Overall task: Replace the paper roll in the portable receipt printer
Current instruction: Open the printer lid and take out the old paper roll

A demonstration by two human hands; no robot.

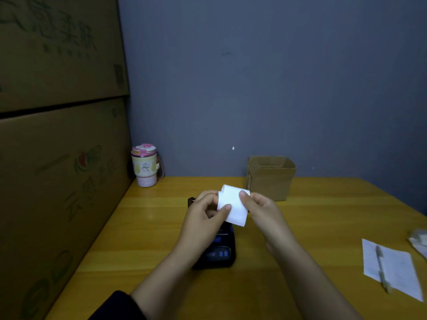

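Note:
A white paper roll hangs in the air above the black portable receipt printer, with a loose strip of paper drooping from it. My left hand pinches the roll's left side and the strip's lower edge. My right hand grips the roll from the right, thumb on top. The printer lies on the yellow wooden table, partly hidden under my hands; its blue buttons face me. Whether its lid is raised I cannot tell.
A small open cardboard box stands behind the printer by the wall. A pink-lidded tumbler sits at the back left. Large cartons wall off the left side. A paper sheet with a pen lies at the right.

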